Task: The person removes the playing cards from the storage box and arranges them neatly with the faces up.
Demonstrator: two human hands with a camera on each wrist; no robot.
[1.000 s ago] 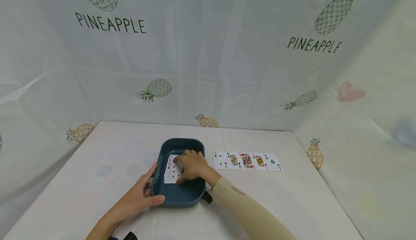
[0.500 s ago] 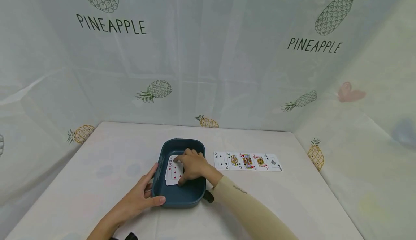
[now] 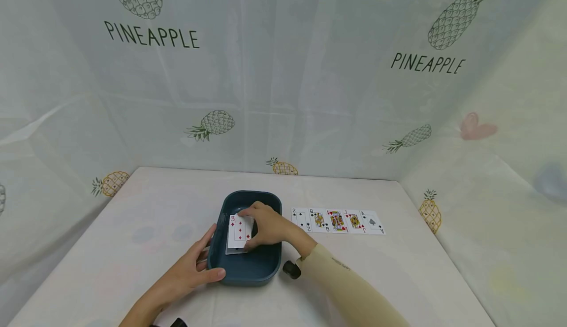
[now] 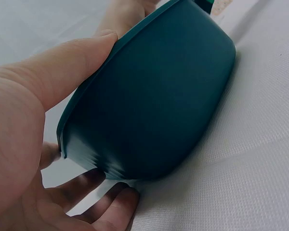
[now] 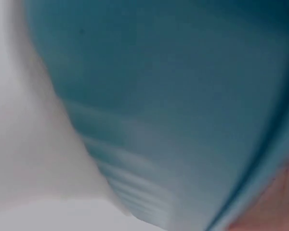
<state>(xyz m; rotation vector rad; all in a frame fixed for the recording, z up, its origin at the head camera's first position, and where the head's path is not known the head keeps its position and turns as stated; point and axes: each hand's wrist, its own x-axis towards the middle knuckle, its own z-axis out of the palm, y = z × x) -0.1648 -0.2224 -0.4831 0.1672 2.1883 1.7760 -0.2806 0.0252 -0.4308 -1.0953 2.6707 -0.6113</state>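
In the head view, a dark blue rounded tray stands on the white-covered table. My left hand holds its near left corner, thumb at the near rim and fingers along the left wall; the left wrist view shows this hand against the tray's side. Inside the tray, my right hand pinches a three of diamonds playing card by its right side. Beneath it, the lower edge of another card shows. The right wrist view holds mostly the tray's blurred outer wall.
Right of the tray lies a row of face-up cards: a two of spades, a queen, a king, a jack and an ace of spades. A pineapple-print cloth hangs behind the table.
The right hand has drawn the three of diamonds slightly away from the cards under it, baring another card's lower edge. The right wrist has shifted rightward. The left hand stays at the tray.
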